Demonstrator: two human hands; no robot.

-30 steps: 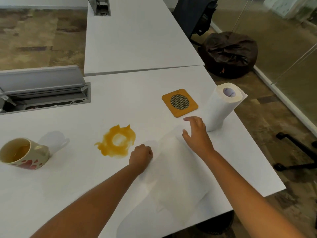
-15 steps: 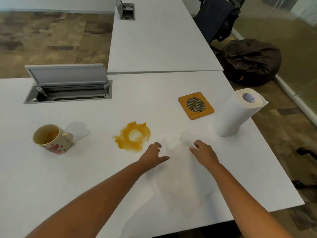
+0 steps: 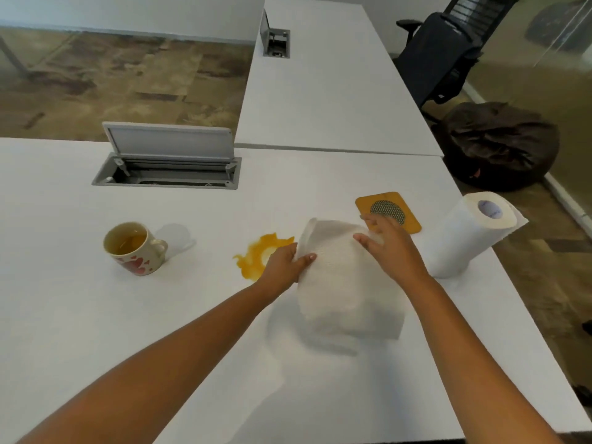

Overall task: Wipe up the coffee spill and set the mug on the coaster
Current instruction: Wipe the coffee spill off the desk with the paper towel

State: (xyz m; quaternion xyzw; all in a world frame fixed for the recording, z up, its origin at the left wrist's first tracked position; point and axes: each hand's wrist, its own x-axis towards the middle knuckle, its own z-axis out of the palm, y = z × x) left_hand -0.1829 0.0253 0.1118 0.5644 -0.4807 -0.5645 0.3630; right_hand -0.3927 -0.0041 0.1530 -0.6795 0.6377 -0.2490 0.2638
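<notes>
Left hand (image 3: 286, 263): thumb and fingers pinch the left edge of the paper towel sheet (image 3: 339, 283), lifted off the desk (image 3: 96, 331). Right hand (image 3: 389, 251): fingers fairly straight, laid on the sheet's upper right part; motion blur, so whether the thumb clamps underneath cannot be told. The sheet sags between the two hands, its top edge curling over, its lower end near or on the desk.

Coffee spill (image 3: 261, 259): amber ring just beside the left hand, partly hidden by it, unwiped. Mug (image 3: 134, 248): upright, liquid inside, well to the left of the spill. Coaster (image 3: 388, 212): bare, beyond the right hand. Paper towel roll (image 3: 464, 238): standing near the desk's right edge.

Judgement: step in hand is readying the sheet; wiping not begun. To do it well, fold into a thick pad, lay it flat over the whole ring, press to soak first, then draw inward from the rim. Risk: a single thin layer soaks through and smears.
</notes>
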